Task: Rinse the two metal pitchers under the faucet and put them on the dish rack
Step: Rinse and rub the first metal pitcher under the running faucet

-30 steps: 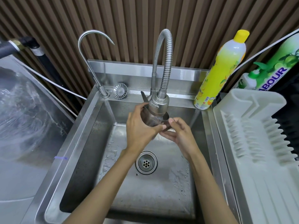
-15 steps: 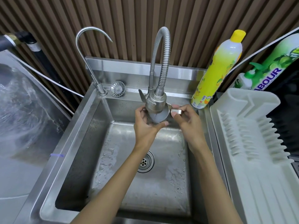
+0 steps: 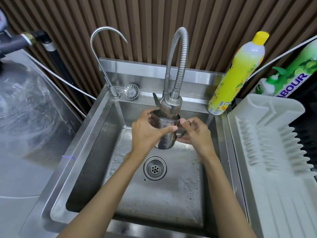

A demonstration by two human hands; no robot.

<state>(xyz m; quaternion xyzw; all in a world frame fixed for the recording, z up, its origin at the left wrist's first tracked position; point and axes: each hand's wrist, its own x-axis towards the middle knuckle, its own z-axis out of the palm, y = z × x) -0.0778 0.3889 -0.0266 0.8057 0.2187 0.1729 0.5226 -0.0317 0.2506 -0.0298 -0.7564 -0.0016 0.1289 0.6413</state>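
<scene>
one shiny steel pitcher (image 3: pixel 167 137) under the coiled metal faucet (image 3: pixel 171 104): left hand (image 3: pixel 147 133) wraps its body, right hand (image 3: pixel 195 133) pinches its handle. looks like rinsing; next, likely the white plastic dish rack (image 3: pixel 267 152).

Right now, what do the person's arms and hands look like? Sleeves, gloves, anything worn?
Two bare hands, left hand and right hand: no gloves, no rings. The left forearm and right forearm are uncovered down to the frame's lower edge: no sleeves, watch or wristbands in view. Nails on the fingers look short and unpainted.
</scene>
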